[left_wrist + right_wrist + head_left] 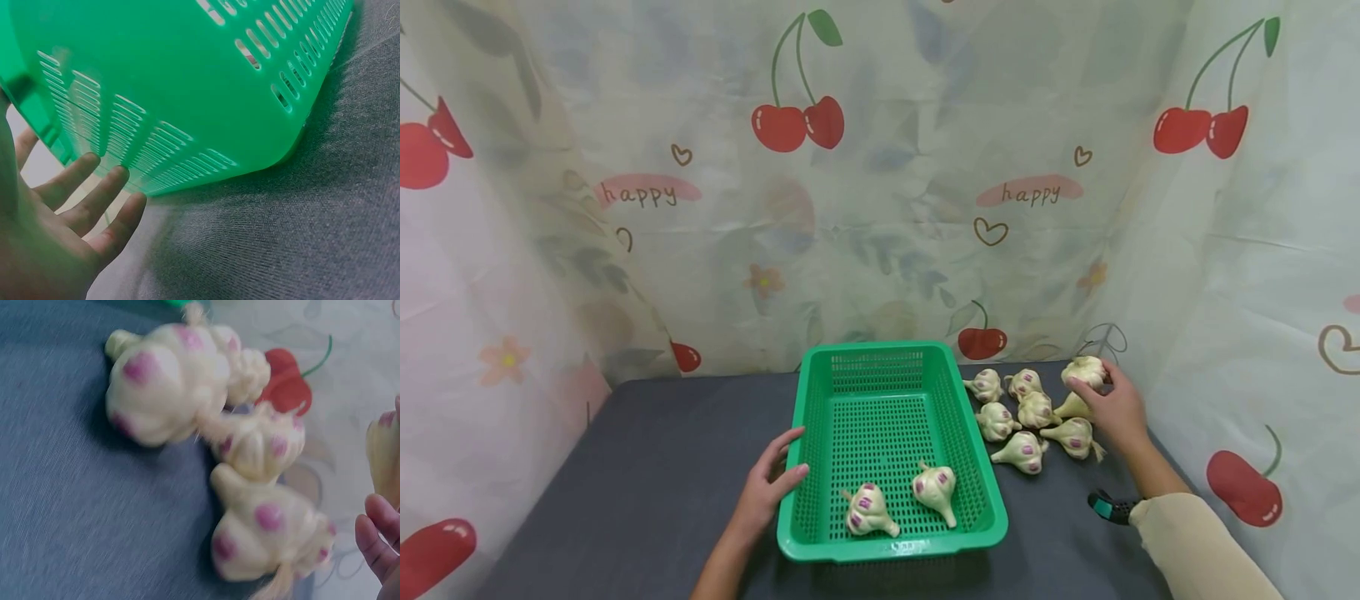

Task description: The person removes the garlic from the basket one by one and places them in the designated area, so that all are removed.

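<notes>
My right hand (1118,408) grips a garlic bulb (1084,372) between thumb and fingers, raised over the far right of the table. In the right wrist view, part of that hand (380,540) shows at the right edge with the bulb (384,453). At the left side of a green plastic basket (792,492) is my left hand (762,483), thumb and forefinger at the rim. Its other fingers (103,197) lie relaxed by the slotted outer wall in the left wrist view. Two bulbs, one on the left (868,510) and one on the right (936,492), lie inside the basket's near end.
Several garlic bulbs (1022,452) cluster on the dark table (685,467) right of the basket. A black and teal band (1112,507) is by my right wrist. Cherry-patterned curtains (865,208) enclose the table at the back and both sides.
</notes>
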